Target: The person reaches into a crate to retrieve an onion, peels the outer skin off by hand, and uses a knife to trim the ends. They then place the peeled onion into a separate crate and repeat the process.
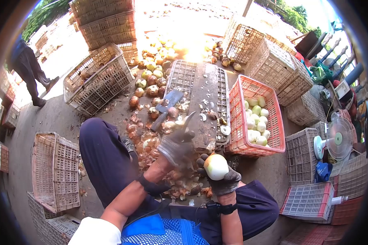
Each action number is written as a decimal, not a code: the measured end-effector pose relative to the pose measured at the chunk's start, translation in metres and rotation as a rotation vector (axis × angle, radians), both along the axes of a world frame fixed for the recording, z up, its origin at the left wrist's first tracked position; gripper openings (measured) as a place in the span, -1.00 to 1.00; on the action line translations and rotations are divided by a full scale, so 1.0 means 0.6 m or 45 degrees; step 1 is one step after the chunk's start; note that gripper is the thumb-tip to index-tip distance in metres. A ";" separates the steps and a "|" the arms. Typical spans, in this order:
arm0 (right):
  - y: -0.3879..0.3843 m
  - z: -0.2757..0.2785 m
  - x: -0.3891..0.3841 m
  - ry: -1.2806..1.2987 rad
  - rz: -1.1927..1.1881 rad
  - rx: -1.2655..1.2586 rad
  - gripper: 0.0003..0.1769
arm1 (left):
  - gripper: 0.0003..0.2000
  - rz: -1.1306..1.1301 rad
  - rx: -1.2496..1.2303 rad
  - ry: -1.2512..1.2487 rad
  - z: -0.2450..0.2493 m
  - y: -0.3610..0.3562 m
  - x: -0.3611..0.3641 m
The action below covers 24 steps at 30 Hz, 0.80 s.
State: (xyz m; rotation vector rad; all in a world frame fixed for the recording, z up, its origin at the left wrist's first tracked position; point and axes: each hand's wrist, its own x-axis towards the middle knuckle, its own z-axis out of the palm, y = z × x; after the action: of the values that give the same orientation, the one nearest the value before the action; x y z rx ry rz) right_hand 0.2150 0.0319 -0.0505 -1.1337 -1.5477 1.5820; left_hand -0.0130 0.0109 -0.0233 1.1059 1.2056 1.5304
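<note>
My right hand (221, 179), in a dark glove, grips a peeled white onion (216, 167) with a little brown at its top. My left hand (176, 146), also gloved, is closed around a small knife (188, 121) whose blade points up and away. Between my hands and the wooden board (203, 102) there is a short gap; bits of white peel lie on the board. A cleaver-like blade (172, 99) with a handle rests to the board's left. Brown onion skins (147, 141) cover the ground below, and unpeeled onions (153, 90) are heaped beyond them.
Right of the board stands a red crate (255, 150) holding peeled onions (256, 118). Pale crates (95, 85) stand at left, with another crate (55, 171) nearer me. More crates (270, 65) and a fan (340, 139) are at right. A person (26, 65) is at upper left.
</note>
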 end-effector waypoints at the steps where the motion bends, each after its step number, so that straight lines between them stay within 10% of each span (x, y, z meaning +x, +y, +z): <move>1: 0.002 -0.003 0.001 -0.001 0.005 0.000 -0.21 | -0.70 -0.027 0.066 0.233 0.004 -0.001 -0.007; 4: 0.006 -0.019 0.008 -0.041 0.015 0.001 -0.20 | -0.74 -0.133 0.270 0.667 0.010 -0.004 -0.002; 9: 0.001 0.004 0.008 0.009 -0.020 -0.058 -0.15 | -0.79 -0.145 -0.270 0.392 0.043 -0.019 0.053; 14: 0.006 0.029 0.000 0.790 0.055 -0.510 -0.10 | -0.80 -0.167 0.113 0.636 0.000 -0.009 0.035; 21: 0.006 0.094 -0.021 0.322 0.017 -0.151 0.13 | -0.85 -0.199 -0.164 0.276 0.043 -0.018 0.018; 24: 0.013 0.099 -0.012 0.238 0.007 -0.167 0.15 | -0.80 -0.311 -0.001 1.189 0.066 -0.031 0.027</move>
State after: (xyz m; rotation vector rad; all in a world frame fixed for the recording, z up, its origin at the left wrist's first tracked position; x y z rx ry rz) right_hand 0.2077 0.0398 0.0088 -1.0188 -1.3434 1.7611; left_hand 0.0030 -0.0075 0.0160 1.9872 1.5667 0.8037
